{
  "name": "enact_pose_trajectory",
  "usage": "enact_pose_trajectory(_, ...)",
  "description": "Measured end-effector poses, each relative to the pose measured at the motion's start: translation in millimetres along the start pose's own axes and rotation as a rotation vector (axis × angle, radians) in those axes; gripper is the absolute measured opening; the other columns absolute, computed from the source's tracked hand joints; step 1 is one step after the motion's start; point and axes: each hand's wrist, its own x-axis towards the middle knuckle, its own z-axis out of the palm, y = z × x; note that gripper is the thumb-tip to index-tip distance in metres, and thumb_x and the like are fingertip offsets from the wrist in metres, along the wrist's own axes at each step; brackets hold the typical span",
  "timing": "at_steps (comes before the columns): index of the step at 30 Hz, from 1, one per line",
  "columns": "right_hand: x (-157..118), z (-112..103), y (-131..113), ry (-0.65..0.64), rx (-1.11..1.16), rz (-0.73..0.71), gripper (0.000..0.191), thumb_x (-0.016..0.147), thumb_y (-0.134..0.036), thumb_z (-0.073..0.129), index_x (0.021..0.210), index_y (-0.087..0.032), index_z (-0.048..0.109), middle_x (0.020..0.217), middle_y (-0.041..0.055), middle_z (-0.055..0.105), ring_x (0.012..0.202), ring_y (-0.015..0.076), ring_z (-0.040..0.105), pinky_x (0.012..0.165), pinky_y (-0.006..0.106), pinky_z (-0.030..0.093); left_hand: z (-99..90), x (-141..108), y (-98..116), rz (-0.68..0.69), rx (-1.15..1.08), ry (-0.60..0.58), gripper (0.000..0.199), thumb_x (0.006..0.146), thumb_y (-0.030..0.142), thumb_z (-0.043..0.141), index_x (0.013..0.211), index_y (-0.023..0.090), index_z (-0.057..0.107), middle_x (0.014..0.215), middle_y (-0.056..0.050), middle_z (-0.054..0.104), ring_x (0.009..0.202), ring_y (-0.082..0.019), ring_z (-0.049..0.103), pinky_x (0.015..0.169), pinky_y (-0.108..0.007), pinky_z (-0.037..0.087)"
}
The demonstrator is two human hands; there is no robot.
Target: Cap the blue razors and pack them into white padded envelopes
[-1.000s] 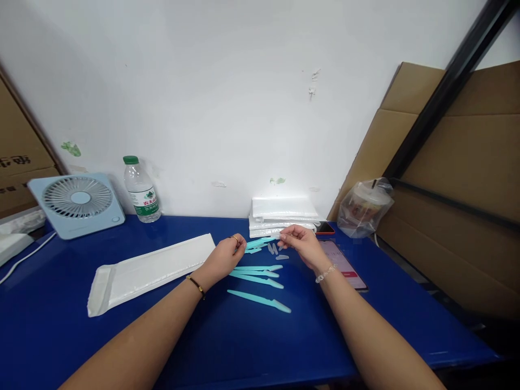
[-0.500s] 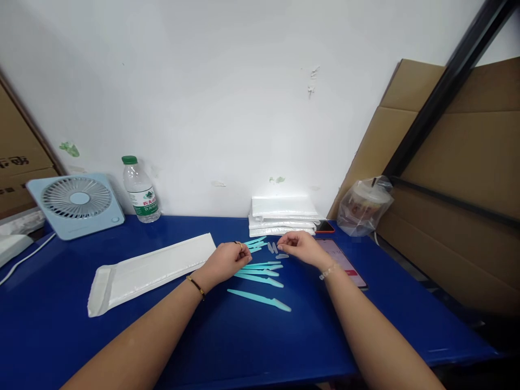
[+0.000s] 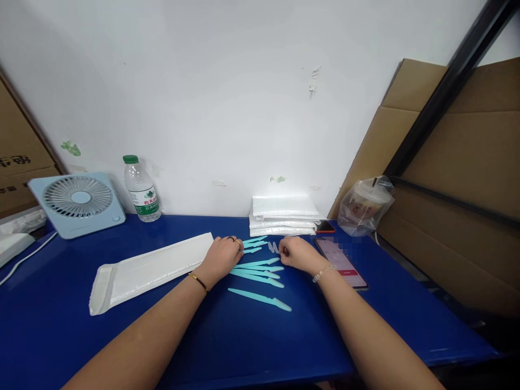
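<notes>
Curling, their grips unclear, the left hand (image 3: 222, 257) lies beside and the right hand (image 3: 298, 253) near slim turquoise plastic sticks (image 3: 264, 279).

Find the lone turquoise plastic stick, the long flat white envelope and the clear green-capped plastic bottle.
Lone turquoise plastic stick (image 3: 259, 298): head view, middle of its length.
Long flat white envelope (image 3: 153, 270): head view, middle of its face.
Clear green-capped plastic bottle (image 3: 143, 197): head view, on its label.

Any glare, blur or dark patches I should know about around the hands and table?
Head view: shiny highlights on the stacked white packs; head view: small clear pieces by the right hand look soft-edged; head view: blocky patches around the phone; head view: deep shadow right of the blue table.
</notes>
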Motion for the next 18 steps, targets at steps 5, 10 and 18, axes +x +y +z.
enact_pose_trajectory(5,0.1,-0.8,3.2,0.030,0.224,-0.012,0.007,0.074,-0.014,0.054,0.077,-0.017,0.059,0.072,0.0012,0.061,0.061,0.0119,0.052,0.057,0.022,0.037,-0.4,0.2,0.4,0.010,0.030,0.003,0.031,0.092,0.026,0.035,0.075,0.017,0.058,0.076,-0.006,0.063,0.070,-0.019,0.058,0.063,-0.030,0.033)
enact_pose_trajectory(10,1.1,-3.6,-0.7,0.097,0.412,-0.017,0.014,0.084,-0.025,0.050,0.084,-0.018,0.062,0.073,0.0015,0.061,0.061,0.0120,0.051,0.056,0.023,0.038,-1.3,0.2,0.7,0.012,-0.077,0.042,0.030,0.093,0.028,0.034,0.078,0.019,0.058,0.080,-0.004,0.063,0.071,-0.018,0.057,0.063,-0.030,0.032)
enact_pose_trajectory(18,3.0,4.5,-2.5,0.068,0.446,-0.041,0.014,0.084,-0.027,0.053,0.086,-0.018,0.064,0.074,0.0017,0.062,0.063,0.0122,0.051,0.057,0.023,0.039,-3.7,0.4,3.6,0.031,-0.160,0.034,0.027,0.091,0.024,0.035,0.079,0.019,0.059,0.082,-0.003,0.063,0.073,-0.016,0.057,0.065,-0.028,0.034)
